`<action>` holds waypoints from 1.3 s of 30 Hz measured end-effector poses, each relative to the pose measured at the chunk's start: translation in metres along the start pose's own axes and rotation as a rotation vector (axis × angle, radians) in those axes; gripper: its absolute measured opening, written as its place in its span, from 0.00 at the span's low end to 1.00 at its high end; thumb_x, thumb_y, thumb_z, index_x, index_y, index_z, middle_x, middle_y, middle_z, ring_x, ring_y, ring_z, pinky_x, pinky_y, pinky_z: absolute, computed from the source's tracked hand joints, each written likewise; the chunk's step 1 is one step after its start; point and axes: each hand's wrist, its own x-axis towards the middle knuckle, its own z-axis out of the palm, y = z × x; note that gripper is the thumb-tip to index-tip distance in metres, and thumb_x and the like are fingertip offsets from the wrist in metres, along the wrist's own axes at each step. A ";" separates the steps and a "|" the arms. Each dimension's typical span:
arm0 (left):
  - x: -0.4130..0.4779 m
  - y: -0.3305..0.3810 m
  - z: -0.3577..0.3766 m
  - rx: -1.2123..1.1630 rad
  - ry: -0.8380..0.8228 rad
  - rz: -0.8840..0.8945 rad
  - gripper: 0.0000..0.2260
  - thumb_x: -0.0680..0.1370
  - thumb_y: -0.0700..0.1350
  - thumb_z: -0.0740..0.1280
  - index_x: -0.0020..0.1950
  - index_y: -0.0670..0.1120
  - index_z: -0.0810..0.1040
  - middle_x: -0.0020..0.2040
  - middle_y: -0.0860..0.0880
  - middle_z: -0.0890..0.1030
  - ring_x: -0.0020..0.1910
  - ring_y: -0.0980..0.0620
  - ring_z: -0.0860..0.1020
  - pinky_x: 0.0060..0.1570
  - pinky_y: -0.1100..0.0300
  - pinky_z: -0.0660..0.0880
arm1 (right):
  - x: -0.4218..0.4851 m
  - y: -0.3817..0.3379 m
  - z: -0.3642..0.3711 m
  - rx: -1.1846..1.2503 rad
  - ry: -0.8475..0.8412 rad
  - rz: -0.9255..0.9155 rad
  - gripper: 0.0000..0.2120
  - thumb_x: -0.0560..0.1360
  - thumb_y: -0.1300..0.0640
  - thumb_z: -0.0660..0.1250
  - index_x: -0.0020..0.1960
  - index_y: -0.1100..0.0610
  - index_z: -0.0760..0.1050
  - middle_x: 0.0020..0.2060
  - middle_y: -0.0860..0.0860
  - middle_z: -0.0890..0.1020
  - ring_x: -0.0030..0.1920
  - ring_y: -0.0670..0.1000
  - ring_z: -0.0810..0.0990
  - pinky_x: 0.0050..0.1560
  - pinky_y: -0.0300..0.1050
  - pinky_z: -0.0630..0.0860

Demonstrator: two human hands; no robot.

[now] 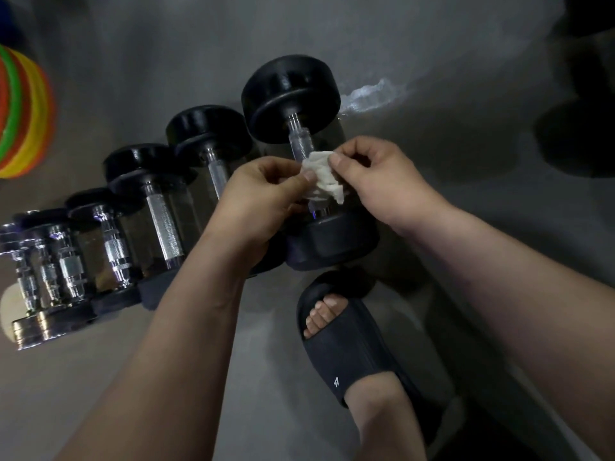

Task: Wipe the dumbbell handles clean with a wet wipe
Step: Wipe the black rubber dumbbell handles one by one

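On the floor, at its left side, one bright striped stack [20, 111] sits beside a row of dumbbells that grow larger towards the right. First comes a cluster of small chrome dumbbells [50, 261], perhaps three, though they overlap too much to count surely. Then come four black-ended dumbbells, the last being the biggest dumbbell [293, 94]. Over the near half of its handle [299, 141] the left hand [256, 197] pinches one edge of the single crumpled wet wipe [324, 181] between thumb and forefinger. The right hand [376, 181] pinches the other edge the same way, so both hands are grasping the wipe and nothing else. Whether the wipe touches the bar cannot be told. The step seems to be readying the wipe, and it would go best if the wipe were spread flat and wrapped fully round the bar. It could then be twisted and slid from one black end to the other, so the moisture gets into the ridged grip. One hand might steady the weight against rolling. One foot in a dark sandal [349, 344] stands just behind the near end. The other handles look untouched.
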 end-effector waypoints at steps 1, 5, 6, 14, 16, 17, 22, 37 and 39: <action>0.000 0.000 0.001 0.019 0.015 0.001 0.08 0.78 0.39 0.72 0.55 0.36 0.80 0.45 0.40 0.85 0.39 0.47 0.82 0.38 0.58 0.80 | 0.002 0.001 -0.001 -0.015 -0.008 0.039 0.07 0.79 0.54 0.69 0.42 0.52 0.80 0.34 0.44 0.82 0.35 0.41 0.77 0.41 0.37 0.75; 0.003 -0.003 0.001 0.191 0.127 0.045 0.11 0.77 0.43 0.75 0.52 0.37 0.80 0.39 0.42 0.83 0.30 0.54 0.79 0.28 0.63 0.75 | 0.012 0.010 -0.001 -0.035 0.047 0.174 0.06 0.75 0.55 0.69 0.40 0.53 0.81 0.34 0.47 0.83 0.39 0.48 0.82 0.49 0.53 0.82; 0.003 -0.004 0.001 0.227 0.150 0.052 0.11 0.76 0.44 0.75 0.51 0.38 0.81 0.38 0.44 0.84 0.29 0.54 0.79 0.27 0.63 0.75 | 0.012 0.010 -0.001 -0.023 0.051 0.175 0.05 0.75 0.55 0.70 0.40 0.52 0.81 0.34 0.46 0.83 0.39 0.49 0.82 0.48 0.54 0.83; 0.006 -0.006 0.002 0.290 0.182 0.079 0.07 0.76 0.44 0.75 0.48 0.42 0.82 0.38 0.47 0.84 0.30 0.55 0.81 0.32 0.61 0.79 | 0.009 0.007 0.001 -0.131 -0.033 0.050 0.07 0.75 0.54 0.74 0.50 0.55 0.80 0.43 0.51 0.85 0.38 0.44 0.78 0.41 0.37 0.75; 0.006 -0.006 0.002 0.278 0.182 0.072 0.06 0.77 0.43 0.75 0.49 0.42 0.82 0.38 0.47 0.84 0.30 0.56 0.81 0.31 0.63 0.78 | 0.013 0.007 0.000 -0.213 0.020 0.036 0.09 0.74 0.54 0.75 0.51 0.54 0.77 0.43 0.50 0.83 0.37 0.44 0.76 0.38 0.33 0.71; 0.005 -0.006 0.003 0.273 0.187 0.071 0.06 0.76 0.43 0.75 0.49 0.42 0.82 0.37 0.47 0.84 0.29 0.57 0.80 0.30 0.63 0.77 | 0.013 0.006 0.000 -0.252 0.029 0.016 0.10 0.73 0.53 0.75 0.51 0.52 0.76 0.43 0.48 0.81 0.38 0.44 0.76 0.37 0.32 0.71; 0.004 -0.007 0.004 0.295 0.219 0.087 0.08 0.75 0.44 0.76 0.47 0.41 0.81 0.36 0.45 0.84 0.29 0.54 0.80 0.28 0.62 0.76 | 0.007 0.002 0.000 -0.338 0.005 -0.055 0.01 0.74 0.54 0.72 0.45 0.51 0.82 0.43 0.46 0.83 0.43 0.46 0.81 0.44 0.37 0.75; 0.001 -0.010 0.001 0.337 0.230 0.106 0.02 0.75 0.42 0.75 0.46 0.46 0.84 0.38 0.48 0.85 0.36 0.52 0.84 0.36 0.60 0.81 | 0.008 0.008 0.004 -0.338 0.060 -0.049 0.04 0.73 0.56 0.74 0.44 0.50 0.79 0.38 0.43 0.82 0.40 0.44 0.80 0.43 0.36 0.74; 0.002 -0.011 0.000 0.370 0.239 0.117 0.03 0.75 0.45 0.76 0.45 0.47 0.83 0.38 0.49 0.85 0.37 0.52 0.84 0.37 0.59 0.81 | 0.008 0.006 0.004 -0.341 0.066 -0.044 0.02 0.73 0.57 0.73 0.44 0.51 0.81 0.37 0.42 0.82 0.41 0.44 0.81 0.43 0.38 0.76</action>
